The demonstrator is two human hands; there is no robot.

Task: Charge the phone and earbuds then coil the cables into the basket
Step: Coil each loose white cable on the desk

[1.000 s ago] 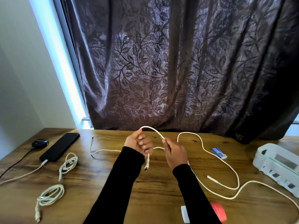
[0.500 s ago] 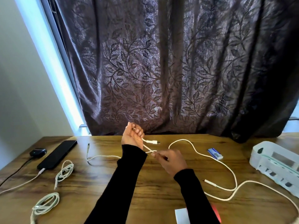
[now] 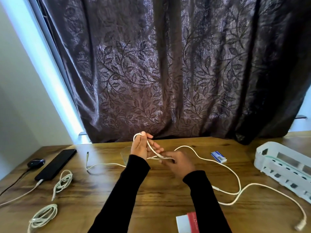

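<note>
My left hand (image 3: 143,147) is raised palm-up above the wooden table (image 3: 151,190), with a loop of a white cable (image 3: 218,165) wound over its fingers. Just to its right, my right hand (image 3: 178,163) pinches the same cable and holds a strand taut. The rest of this cable trails right across the table. At the far left a black phone (image 3: 56,163) lies plugged into a white cable (image 3: 20,195), and a dark earbuds case (image 3: 36,162) with a black lead sits beside it. The white basket (image 3: 284,167) stands at the right edge.
Two coiled white cables (image 3: 63,181) (image 3: 43,216) lie front left. Another loose white cable (image 3: 101,164) runs left of my arm, and a longer one (image 3: 269,187) snakes front right. A small blue box (image 3: 218,156) and a red-and-white packet (image 3: 188,222) lie on the table. Dark curtain behind.
My left hand turned palm-up and the cable now loops over its fingers. My right hand moved in close beneath it, bringing another strand of cable. The view shifted slightly.
</note>
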